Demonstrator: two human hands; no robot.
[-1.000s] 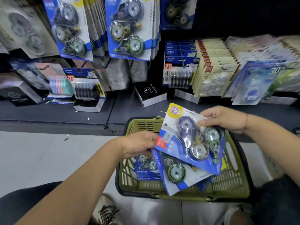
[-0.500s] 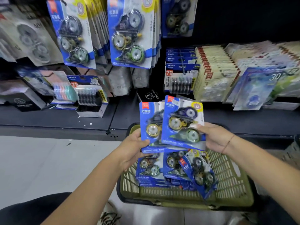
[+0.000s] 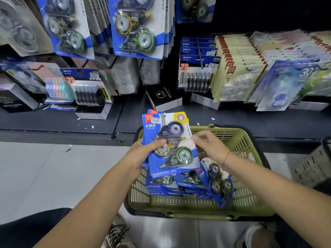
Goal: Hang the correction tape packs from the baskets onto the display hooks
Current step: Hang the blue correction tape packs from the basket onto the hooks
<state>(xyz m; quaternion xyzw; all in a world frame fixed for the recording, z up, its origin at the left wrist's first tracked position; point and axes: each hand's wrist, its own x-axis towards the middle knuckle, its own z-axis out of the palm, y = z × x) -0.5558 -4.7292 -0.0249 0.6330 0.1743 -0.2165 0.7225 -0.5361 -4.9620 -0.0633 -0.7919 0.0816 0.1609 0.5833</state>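
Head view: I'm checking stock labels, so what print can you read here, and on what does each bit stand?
"CORRECTION TAPE": foot of the held pack, in the left hand.
"CORRECTION TAPE": hanging pack on the display.
"72" and "VALUE PACK": blue refill pack.
"30": blue pack at right.
"Time clock", "Alarm clock": black box.
Chinese characters and price stickers: too blurred to read.

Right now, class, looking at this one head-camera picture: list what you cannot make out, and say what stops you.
- Display hooks: head view, cut off by the top edge above the hanging packs.
- How many packs the left hand holds: the front pack covers those behind.
- Right hand grip: its fingertips are blurred by motion.
- Basket floor: hidden under loose packs.
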